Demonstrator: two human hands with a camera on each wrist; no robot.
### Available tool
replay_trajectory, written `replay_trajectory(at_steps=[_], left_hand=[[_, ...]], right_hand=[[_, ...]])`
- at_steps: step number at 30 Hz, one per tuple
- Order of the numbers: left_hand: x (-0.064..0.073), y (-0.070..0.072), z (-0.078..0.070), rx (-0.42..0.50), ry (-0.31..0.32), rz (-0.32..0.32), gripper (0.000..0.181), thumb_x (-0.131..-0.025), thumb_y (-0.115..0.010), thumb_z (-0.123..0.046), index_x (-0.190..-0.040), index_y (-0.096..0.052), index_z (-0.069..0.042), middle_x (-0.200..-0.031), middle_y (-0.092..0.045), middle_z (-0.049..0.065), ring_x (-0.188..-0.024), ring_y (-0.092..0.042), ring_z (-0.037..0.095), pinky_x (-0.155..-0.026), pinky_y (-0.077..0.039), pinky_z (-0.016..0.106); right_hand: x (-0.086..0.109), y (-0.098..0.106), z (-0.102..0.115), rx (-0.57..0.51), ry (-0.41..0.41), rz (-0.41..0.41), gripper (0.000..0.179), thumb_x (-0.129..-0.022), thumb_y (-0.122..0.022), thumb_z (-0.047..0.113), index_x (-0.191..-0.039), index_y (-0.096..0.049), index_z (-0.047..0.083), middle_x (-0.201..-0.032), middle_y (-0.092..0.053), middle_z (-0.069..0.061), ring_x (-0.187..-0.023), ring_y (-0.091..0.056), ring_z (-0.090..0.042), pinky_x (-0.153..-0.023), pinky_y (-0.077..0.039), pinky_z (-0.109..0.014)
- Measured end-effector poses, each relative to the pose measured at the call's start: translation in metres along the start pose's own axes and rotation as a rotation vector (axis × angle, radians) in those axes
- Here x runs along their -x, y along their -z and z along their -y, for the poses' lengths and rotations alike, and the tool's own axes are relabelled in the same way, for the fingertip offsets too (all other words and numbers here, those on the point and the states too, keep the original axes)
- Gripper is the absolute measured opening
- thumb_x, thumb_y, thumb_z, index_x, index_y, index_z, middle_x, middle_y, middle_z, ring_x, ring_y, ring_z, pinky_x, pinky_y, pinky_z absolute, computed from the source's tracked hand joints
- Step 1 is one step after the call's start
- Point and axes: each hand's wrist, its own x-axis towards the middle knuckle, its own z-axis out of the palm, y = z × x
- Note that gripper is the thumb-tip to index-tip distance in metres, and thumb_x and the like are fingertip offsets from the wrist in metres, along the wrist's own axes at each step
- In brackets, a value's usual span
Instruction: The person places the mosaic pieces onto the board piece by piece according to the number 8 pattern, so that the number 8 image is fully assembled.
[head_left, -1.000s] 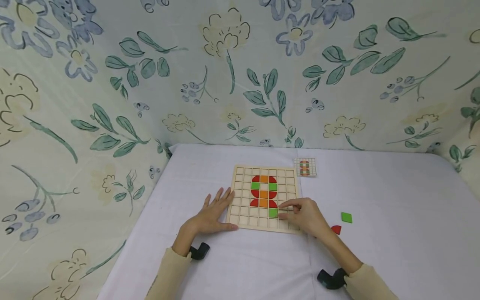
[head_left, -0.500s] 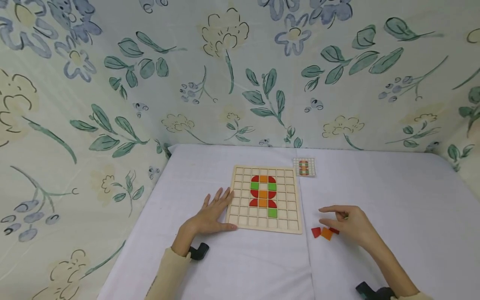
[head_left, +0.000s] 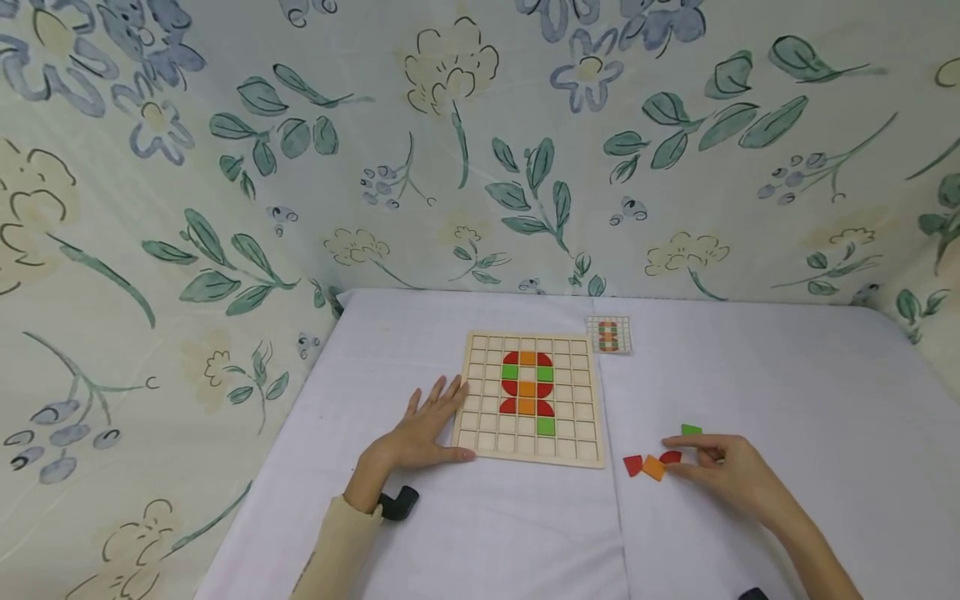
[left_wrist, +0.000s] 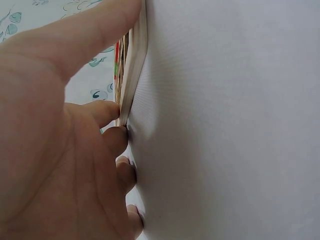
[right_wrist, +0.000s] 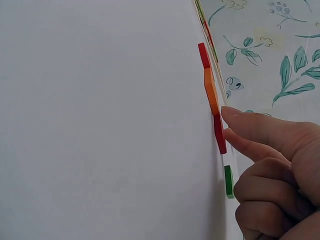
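In the head view, a square wooden grid board [head_left: 581, 408] carries red rounded pieces with orange and green squares in its middle columns. My left hand [head_left: 423, 432] lies against the board's left side, fingers spread, thumb at the near-left corner. The left wrist view shows those fingertips touching the board's edge [left_wrist: 135, 65]. To the right of the board, my right hand [head_left: 723, 471] hovers with thumb and index finger apart at a red quarter-round piece [head_left: 671, 457]. An orange square [head_left: 654, 468], another red piece [head_left: 633, 465] and a partly hidden green tile [head_left: 691, 429] lie beside it.
A small pattern card [head_left: 622, 337] lies by the board's far-right corner. White cloth [head_left: 825, 392] covers the table, and a floral curtain [head_left: 480, 217] stands behind. A black wrist device [head_left: 399, 503] sits at my left wrist.
My right hand has left the green square on the board and moved right to the loose pieces, then slightly lower over the red one. My left hand has stayed in place.
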Motion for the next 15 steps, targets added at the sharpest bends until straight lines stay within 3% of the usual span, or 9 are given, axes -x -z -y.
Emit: replay_trajectory(at_steps=[11,15], left_hand=[[0.0018,0.0027,-0.0015,0.006,-0.007,0.008,0.110,-0.089,-0.075,-0.057,-0.168,-0.012,-0.014,-0.176,-0.002,0.005,-0.163,0.009,0.031,-0.129,0.007,0.065],[0.0024,0.0037,-0.0024,0.010,-0.005,0.012,0.109,-0.089,-0.075,-0.057,-0.168,-0.012,-0.014,-0.176,-0.001,0.005,-0.163,0.009,0.031,-0.129,0.007,0.064]], right_hand=[[-0.0001,0.0032,-0.0036,-0.011,0.033,-0.028,0.040,-0.083,-0.086,0.017,-0.120,-0.076,0.003,-0.063,-0.034,0.002,-0.056,-0.032,-0.008,-0.047,-0.028,-0.025],[-0.0029,0.0008,-0.0015,0.042,0.071,-0.100,0.040,-0.079,-0.090,0.025,-0.111,-0.078,0.003,-0.061,-0.035,0.003,-0.056,-0.032,-0.007,-0.047,-0.027,-0.025]])
